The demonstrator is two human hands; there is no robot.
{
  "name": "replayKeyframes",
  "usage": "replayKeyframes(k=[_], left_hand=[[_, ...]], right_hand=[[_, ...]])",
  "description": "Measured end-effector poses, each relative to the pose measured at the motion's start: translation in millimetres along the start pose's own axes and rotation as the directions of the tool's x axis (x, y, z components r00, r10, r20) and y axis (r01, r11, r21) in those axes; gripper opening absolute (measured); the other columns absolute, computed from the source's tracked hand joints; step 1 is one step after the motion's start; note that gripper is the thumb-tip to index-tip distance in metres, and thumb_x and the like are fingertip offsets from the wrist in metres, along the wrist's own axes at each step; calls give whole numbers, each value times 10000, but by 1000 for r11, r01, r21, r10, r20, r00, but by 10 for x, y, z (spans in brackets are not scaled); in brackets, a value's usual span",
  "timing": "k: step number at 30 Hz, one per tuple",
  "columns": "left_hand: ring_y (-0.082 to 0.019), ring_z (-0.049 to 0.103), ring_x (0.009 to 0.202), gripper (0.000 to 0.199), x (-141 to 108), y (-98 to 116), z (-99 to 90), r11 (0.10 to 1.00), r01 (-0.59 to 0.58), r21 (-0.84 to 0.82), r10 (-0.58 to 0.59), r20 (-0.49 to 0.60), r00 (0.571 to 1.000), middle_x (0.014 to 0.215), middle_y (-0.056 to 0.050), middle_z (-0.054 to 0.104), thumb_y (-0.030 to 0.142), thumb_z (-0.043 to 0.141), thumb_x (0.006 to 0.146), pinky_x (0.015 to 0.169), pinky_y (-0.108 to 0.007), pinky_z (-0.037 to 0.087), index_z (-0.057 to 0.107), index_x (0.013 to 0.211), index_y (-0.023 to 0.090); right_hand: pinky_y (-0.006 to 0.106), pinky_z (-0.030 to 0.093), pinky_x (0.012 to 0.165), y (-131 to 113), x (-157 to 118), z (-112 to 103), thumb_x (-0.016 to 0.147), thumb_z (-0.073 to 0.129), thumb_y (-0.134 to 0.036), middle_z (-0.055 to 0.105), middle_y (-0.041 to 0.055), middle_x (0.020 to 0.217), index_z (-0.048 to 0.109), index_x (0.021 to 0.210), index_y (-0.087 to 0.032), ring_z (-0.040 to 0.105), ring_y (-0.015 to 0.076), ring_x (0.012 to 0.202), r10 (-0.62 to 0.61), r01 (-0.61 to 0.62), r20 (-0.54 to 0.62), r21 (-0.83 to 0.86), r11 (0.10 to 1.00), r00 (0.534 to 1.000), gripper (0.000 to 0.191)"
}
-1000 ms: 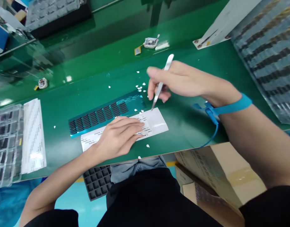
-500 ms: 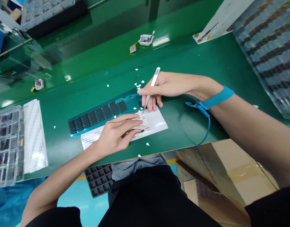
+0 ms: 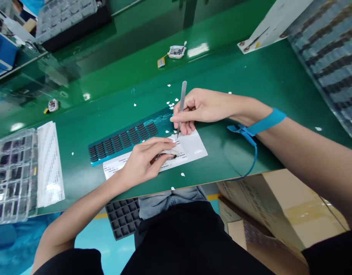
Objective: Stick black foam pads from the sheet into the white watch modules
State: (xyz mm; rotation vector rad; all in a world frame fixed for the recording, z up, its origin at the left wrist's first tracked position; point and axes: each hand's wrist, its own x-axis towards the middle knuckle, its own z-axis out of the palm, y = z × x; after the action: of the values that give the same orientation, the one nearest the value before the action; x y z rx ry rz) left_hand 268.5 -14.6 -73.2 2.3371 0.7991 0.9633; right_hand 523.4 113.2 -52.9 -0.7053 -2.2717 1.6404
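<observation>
My right hand (image 3: 190, 110) grips a pair of metal tweezers (image 3: 182, 97), tips pointing down at the upper edge of a white printed sheet (image 3: 194, 147). My left hand (image 3: 147, 156) lies over that sheet, thumb and fingers closed on a small pale device (image 3: 164, 153), mostly hidden by the hand. Just behind the sheet, a blue film strip (image 3: 161, 118) carries rows of small black pads (image 3: 122, 141). Several tiny white stickers (image 3: 171, 104) lie scattered around the strip's right end.
A blue wrist strap (image 3: 266, 122) with its cord circles my right wrist. A small device with a battery (image 3: 176, 51) lies farther back, another (image 3: 53, 104) to the left. Clear compartment trays (image 3: 13, 179) and white sheets (image 3: 51, 168) occupy the left; a stacked tray (image 3: 330, 57) stands at right. Cardboard boxes (image 3: 279, 198) sit below.
The tweezers have turned more upright in my right hand, their tips still near the sheet's upper edge. My left hand stays on the small device. The whole view has shifted slightly.
</observation>
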Motion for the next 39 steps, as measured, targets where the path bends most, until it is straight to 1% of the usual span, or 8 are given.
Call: replayKeyframes(k=[7, 13, 17, 20, 24, 29, 35, 39], left_hand=[[-242, 843, 1175, 115, 3, 2, 4, 1000, 15, -14, -15, -15, 1000, 1178, -146, 865, 173, 721, 1080, 1002, -343, 712, 783, 1165, 129], [-252, 864, 1132, 134, -20, -41, 11, 994, -112, -13, 112, -10, 994, 1167, -136, 876, 188, 696, 1098, 1001, -368, 722, 789, 1184, 146], [-248, 865, 1130, 138, -19, -41, 5, 996, -92, -9, 92, 4, 996, 1171, -137, 876, 207, 690, 1108, 1003, -364, 719, 785, 1189, 148], [-241, 866, 1126, 122, -10, -33, -2, 997, -73, -3, 74, 9, 997, 1155, -127, 879, 213, 704, 1103, 1001, -350, 712, 784, 1174, 156], [-227, 864, 1132, 110, 4, -19, -14, 999, -52, -15, 52, 24, 998, 1143, -113, 882, 204, 717, 1094, 1006, -325, 698, 783, 1170, 159], [-223, 860, 1140, 102, 7, -17, -5, 999, -31, -16, 32, 25, 999, 1141, -96, 883, 211, 727, 1088, 989, -314, 693, 789, 1162, 177], [-225, 868, 1102, 110, 4, 34, -34, 998, -52, -18, 52, -6, 999, 1129, -105, 885, 164, 735, 1066, 979, -295, 693, 800, 1155, 153], [-115, 831, 732, 49, 56, 180, -107, 986, 88, -145, -106, -120, 987, 971, -59, 888, 165, 813, 1025, 657, -143, 622, 811, 1069, 145]], right_hand=[[253, 570, 537, -51, -19, -8, 947, 797, -802, 716, 25, 655, 784, 799, -191, 681, 139, 568, 21, -19, -23, 63, 998, 1000, 628], [282, 574, 538, -267, -126, 2, 967, 805, -771, 750, 38, 709, 770, 823, -220, 695, 159, 588, -20, 40, -180, 106, 994, 984, 571], [287, 610, 589, -176, -111, -50, 1039, 726, -747, 774, 61, 759, 816, 831, -190, 731, 169, 637, 6, -8, -53, -44, 999, 999, 601], [279, 626, 622, -50, -59, -67, 1074, 670, -743, 783, 56, 762, 823, 846, -193, 752, 169, 660, 18, -17, 23, -55, 998, 1000, 614], [263, 621, 618, 24, -15, -38, 1090, 634, -751, 778, 36, 743, 823, 877, -197, 751, 158, 647, -5, 8, 42, -52, 999, 999, 623], [276, 608, 650, -37, -30, -25, 1077, 651, -762, 757, 28, 735, 817, 850, -208, 735, 156, 673, -45, 46, 51, -31, 998, 998, 621], [255, 582, 663, -260, -103, -11, 1016, 731, -787, 782, 44, 823, 766, 903, -185, 719, 132, 723, -63, 80, -148, 110, 991, 987, 613], [239, 598, 600, -400, -116, 118, 966, 783, -796, 771, 28, 766, 718, 895, -206, 732, 144, 668, -99, 168, -315, 198, 966, 944, 598]])
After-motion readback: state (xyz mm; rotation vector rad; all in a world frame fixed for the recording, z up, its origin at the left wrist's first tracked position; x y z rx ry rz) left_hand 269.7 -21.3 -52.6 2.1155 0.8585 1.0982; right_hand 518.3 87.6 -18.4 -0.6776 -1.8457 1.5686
